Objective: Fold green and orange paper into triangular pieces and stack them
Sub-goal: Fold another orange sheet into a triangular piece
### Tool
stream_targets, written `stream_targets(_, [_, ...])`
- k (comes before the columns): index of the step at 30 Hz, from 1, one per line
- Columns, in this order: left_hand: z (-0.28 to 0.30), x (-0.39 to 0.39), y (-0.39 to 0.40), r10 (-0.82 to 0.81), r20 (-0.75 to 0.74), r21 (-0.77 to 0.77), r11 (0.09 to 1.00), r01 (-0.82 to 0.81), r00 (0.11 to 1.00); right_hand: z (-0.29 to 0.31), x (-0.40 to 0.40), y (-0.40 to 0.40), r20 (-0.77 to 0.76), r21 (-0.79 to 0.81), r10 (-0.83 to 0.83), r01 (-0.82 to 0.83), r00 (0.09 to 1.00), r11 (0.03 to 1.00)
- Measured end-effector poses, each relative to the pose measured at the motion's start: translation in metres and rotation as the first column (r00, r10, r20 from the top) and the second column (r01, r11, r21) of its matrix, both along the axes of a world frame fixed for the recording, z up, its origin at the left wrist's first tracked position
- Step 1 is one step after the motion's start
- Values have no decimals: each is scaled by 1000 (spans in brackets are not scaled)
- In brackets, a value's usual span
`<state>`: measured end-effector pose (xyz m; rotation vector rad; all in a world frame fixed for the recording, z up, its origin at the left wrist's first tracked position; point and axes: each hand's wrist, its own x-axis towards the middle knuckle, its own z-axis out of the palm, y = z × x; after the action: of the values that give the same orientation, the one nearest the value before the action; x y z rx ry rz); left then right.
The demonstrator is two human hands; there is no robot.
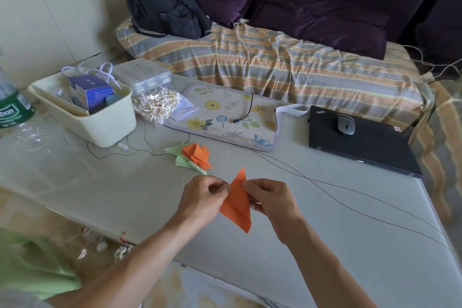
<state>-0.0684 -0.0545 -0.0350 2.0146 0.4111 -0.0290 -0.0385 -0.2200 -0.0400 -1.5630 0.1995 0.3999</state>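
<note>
Head view, read left to right with the orange paper (236, 204) as landmark. Far left of it and further back, a green-labelled bottle (13, 105) at the table (325, 232) edge, then a cream tub (100, 125) holding a blue box (90, 92), with a clear case (142, 75) and a bag of small sticks (156, 105) just beside; all parked well apart from the paper, probably to leave folding room in front. Just behind and slightly left of the paper, lying on the table, the stack of folded triangles (192, 157), green pieces under, orange on top, kept within easy reach for dropping off the next one. Left hand (200, 201), fingers curled, grip pinched on the paper's left edge; right hand (270, 204) likewise pinched on the right edge near the top. Paper raised a little off the table between both hands, point up, already creased into a long triangular shape, held by both sides likely to line up edges for another fold. Judged partly folded, not yet ready for stacking. Behind and right of the paper, a floral mat (225, 117) with a loose cable; further right, a closed black laptop (362, 142) carrying a grey mouse (346, 124), out of the way.
</note>
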Motion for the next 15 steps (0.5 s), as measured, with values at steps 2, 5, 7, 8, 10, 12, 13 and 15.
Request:
stream_targets(2, [-1,1,1,12,7,-8,1000,-12,1000,-1,0,1,5,-14,13,-13,1000,1000])
stream_targets(5, [-3,2,-1,6,7,-19,1000,-6,1000,-1,1,1,50,-79,-6,10,999,997])
stream_targets(7, [-3,2,-2,14,12,-24,1000,-13,1000,0,1,2,72,-102,-21,28,997,994])
stream_targets(8, [-3,2,-2,23,17,-28,999,-22,1000,0,2,2,75,-97,-28,35,997,995])
stream_targets(10, [-3,3,-2,47,33,-34,998,-46,998,0,1,1,64,-71,-26,30,998,997])
stream_targets(12, [-4,4,-1,75,55,-49,996,-72,996,0,0,2,55,-65,-7,10,998,998])
stream_targets(13, [-4,4,0,83,62,-56,995,-79,995,1,0,2,57,-73,-1,5,998,997])
stream_targets(15, [-5,4,0,80,69,-66,995,-75,994,1,0,2,83,-105,-6,15,997,994])
